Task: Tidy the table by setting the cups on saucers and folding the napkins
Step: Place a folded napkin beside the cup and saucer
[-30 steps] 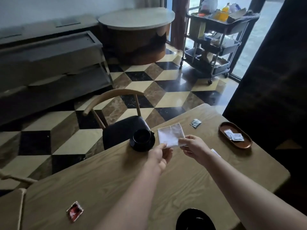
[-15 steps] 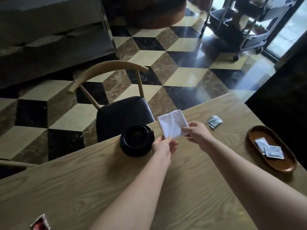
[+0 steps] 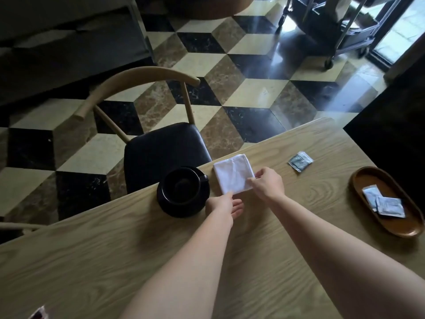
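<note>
A folded white napkin (image 3: 232, 174) lies flat near the far edge of the wooden table (image 3: 161, 256). My right hand (image 3: 266, 183) pinches its right near corner. My left hand (image 3: 224, 204) touches its left near corner with the fingertips, palm partly turned up. Just left of the napkin a black cup (image 3: 182, 185) stands on a black saucer (image 3: 182, 207), its handle pointing toward the napkin.
A brown oval tray (image 3: 411, 224) with white sachets sits at the right. A grey sachet (image 3: 300, 161) lies beyond my right hand. A red packet (image 3: 39, 315) shows at the bottom left edge. A wooden chair with a black seat (image 3: 161, 148) stands behind the table. A cart (image 3: 333, 26) stands on the tiled floor.
The napkin has come down from being held above the table and now lies flat beside the cup. Both hands lowered with it. The camera has tilted down and moved closer.
</note>
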Tool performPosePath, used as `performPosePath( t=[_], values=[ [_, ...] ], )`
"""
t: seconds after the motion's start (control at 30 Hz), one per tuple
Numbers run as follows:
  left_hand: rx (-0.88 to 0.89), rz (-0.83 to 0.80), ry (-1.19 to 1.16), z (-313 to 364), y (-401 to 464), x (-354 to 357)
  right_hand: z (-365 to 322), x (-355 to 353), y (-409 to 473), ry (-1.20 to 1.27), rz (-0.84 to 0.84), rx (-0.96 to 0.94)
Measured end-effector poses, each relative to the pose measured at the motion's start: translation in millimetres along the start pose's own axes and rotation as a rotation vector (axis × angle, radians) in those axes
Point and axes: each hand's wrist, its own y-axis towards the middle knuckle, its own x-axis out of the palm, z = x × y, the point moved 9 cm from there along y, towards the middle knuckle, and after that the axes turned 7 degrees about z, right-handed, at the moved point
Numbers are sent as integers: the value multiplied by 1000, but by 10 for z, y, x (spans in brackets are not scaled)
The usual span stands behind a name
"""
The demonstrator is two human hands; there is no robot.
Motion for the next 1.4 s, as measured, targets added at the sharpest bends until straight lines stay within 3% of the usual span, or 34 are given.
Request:
performPosePath(
  t=[0.2, 0.27, 0.37, 0.47, 0.7, 0.87, 1.07, 1.3, 1.4],
  values=[
    [127, -59, 57, -238, -438, -479, -27, -209, -618, 116, 105, -26],
    [256, -57, 129, -377, -673, -864, -89, -145, -1136, 233, 92, -64],
    [663, 21, 505, -545, -1136, -1654, -188, 162, -2145, 351, -60, -136],
    [776, 82, 695, -982, -1526, -2559, -102, 607, -3209, 364, -253, -158],
    [479, 315, 541, -2180, -1703, -4916, 381, 1542, -5196, 236, -503, -111],
    [307, 521, 535, -2745, -1532, -5989, 683, 2047, -5907, 77, -556, -25],
    [-66, 428, -39, -3183, -1252, -6012, 587, 2460, -6140, -250, -450, -140],
    [20, 419, 12, -2968, -1235, -5836, 471, 2788, -6210, -360, -468, -110],
    [7, 397, -119, -2906, -1231, -5816, 467, 2858, -6165, -206, -568, -54]
  ],
)
